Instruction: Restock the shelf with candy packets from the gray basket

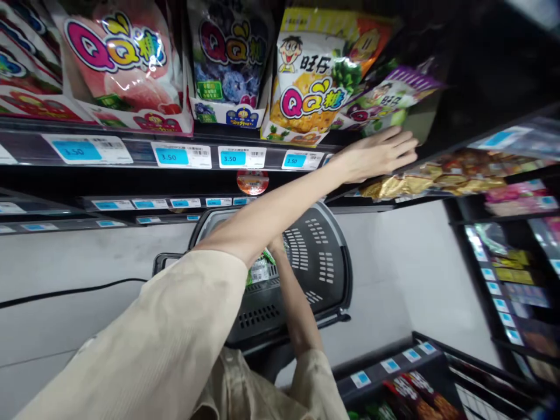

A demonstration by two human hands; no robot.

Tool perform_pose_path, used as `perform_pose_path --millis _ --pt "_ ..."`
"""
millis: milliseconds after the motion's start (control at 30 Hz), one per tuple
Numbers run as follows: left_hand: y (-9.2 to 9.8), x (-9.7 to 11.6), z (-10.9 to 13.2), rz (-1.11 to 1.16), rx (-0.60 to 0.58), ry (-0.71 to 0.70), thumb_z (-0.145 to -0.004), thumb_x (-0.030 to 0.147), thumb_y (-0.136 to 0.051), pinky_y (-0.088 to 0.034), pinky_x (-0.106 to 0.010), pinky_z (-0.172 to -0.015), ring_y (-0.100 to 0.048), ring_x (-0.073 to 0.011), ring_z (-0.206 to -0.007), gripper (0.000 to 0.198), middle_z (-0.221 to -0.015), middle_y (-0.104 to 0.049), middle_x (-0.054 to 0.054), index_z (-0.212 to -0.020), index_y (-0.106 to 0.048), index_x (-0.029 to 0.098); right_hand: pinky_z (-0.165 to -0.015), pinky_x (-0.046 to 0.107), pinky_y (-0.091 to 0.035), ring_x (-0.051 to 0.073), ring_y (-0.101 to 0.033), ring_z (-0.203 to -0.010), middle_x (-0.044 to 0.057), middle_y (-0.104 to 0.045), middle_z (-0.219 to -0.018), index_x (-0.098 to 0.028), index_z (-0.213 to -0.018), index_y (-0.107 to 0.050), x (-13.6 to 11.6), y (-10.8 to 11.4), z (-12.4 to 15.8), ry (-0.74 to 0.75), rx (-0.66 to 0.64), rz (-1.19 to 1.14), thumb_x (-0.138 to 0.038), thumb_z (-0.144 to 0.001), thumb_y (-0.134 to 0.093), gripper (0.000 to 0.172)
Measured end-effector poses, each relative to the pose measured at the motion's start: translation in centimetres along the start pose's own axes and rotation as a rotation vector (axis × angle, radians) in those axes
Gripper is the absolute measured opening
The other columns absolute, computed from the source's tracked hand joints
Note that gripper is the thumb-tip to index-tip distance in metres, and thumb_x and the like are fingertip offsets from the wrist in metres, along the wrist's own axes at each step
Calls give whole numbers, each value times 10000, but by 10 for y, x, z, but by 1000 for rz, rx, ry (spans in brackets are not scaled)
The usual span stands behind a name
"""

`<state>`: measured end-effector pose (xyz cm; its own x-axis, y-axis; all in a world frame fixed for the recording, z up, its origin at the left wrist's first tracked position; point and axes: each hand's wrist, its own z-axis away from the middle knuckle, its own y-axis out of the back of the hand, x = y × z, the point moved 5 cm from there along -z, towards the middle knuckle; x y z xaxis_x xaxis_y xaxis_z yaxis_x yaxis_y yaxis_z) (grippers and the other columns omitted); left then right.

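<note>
My left hand (pixel 380 154) reaches across to the right end of the candy shelf, its fingers stretched out and holding nothing that I can see. Just behind it leans a purple-and-white candy bag (pixel 385 96), partly covered by the hand. To its left stands a yellow pineapple gummy bag (pixel 312 87). Below, a dark grey shopping basket (pixel 326 233) holds a green-and-white packet (pixel 259 271). My right hand (pixel 275 242) is down in the basket beside that packet; the left forearm hides its fingers.
Blueberry gummy bags (pixel 231 64) and peach gummy bags (pixel 122 64) fill boxes along the shelf, above price tags (pixel 242 157). Gold-wrapped goods (pixel 406 181) lie at the right. A lower shelf unit (pixel 394 367) stands at bottom right. A black cord (pixel 74 290) crosses at left.
</note>
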<state>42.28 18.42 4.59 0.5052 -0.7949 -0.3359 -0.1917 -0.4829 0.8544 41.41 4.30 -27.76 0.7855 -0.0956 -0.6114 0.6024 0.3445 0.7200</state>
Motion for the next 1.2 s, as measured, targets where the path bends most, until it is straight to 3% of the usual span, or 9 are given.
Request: perform_pose_path --millis 67,167,267,333,433,567,767,1067,1200 --pt "13 1 11 199 139 29 -901 -5 -435 -308 -489 -1176 -367 -329 -1490 434 -1536 -434 -212 -1314 -562 -46 -905 309 -498 239 -665 -937 158 -749 -966 -107 -976 -698 -3 31 19 -29 135 -14 -196 -910 -521 209" --pt "16 17 34 495 201 107 -882 5 -534 -301 -460 -1223 -418 -251 -1472 413 -1537 -490 -158 -1270 -631 108 -809 298 -523 198 -644 -799 88 -721 -867 -118 -971 -677 -6 79 65 -53 392 -287 -391 -907 -555 306" --pt "13 40 88 794 400 573 -938 81 -497 -426 -432 -1140 -578 -230 -1263 262 -1256 -663 -135 -1114 -681 144 -686 269 -532 163 -619 -722 28 -682 -814 -146 -981 -639 -3 110 116 -139 631 -771 -511 -794 -691 414" --pt "3 65 145 966 560 1022 -962 150 -499 -471 -426 -1083 -602 -231 -1172 201 -1153 -670 -123 -1062 -673 156 -650 252 -531 139 -614 -702 8 -678 -845 -171 -984 -608 -3 122 143 -208 780 -1037 -507 -732 -767 450" --pt "-24 121 207 1476 435 1378 -877 324 -695 -559 -407 -920 -651 -223 -968 237 -1105 -660 -117 -1035 -663 151 -596 212 -496 97 -584 -642 -11 -677 -852 -189 -934 -588 -11 133 162 -221 905 -1258 -451 -705 -818 417" --pt "-30 174 224 2255 402 1311 -819 580 -735 -601 -379 -822 -661 -194 -915 489 -1066 -667 -80 -1070 -656 168 -526 188 -444 83 -556 -585 -23 -664 -777 -184 -890 -598 -22 138 162 -210 986 -1382 -377 -698 -840 364" --pt "-29 188 219 2138 338 1363 -582 432 -936 -586 -299 -736 -671 -170 -817 532 -906 -692 -55 -938 -664 144 -618 232 -540 124 -661 -697 20 -707 -868 -192 -919 -587 -32 126 163 -225 1084 -1374 -407 -731 -812 364" --pt "-56 192 240 1936 368 1633 -624 351 -828 -449 -233 -628 -591 -125 -651 309 -712 -648 2 -776 -626 173 -651 255 -568 149 -680 -725 25 -712 -830 -161 -936 -633 -34 134 164 -204 1025 -1248 -426 -636 -871 466" --pt "-53 185 238 1958 392 1567 -602 360 -839 -434 -213 -631 -573 -116 -676 335 -707 -625 13 -747 -600 175 -652 253 -563 137 -662 -695 15 -712 -805 -155 -925 -643 -30 143 161 -165 988 -1308 -405 -589 -902 493"
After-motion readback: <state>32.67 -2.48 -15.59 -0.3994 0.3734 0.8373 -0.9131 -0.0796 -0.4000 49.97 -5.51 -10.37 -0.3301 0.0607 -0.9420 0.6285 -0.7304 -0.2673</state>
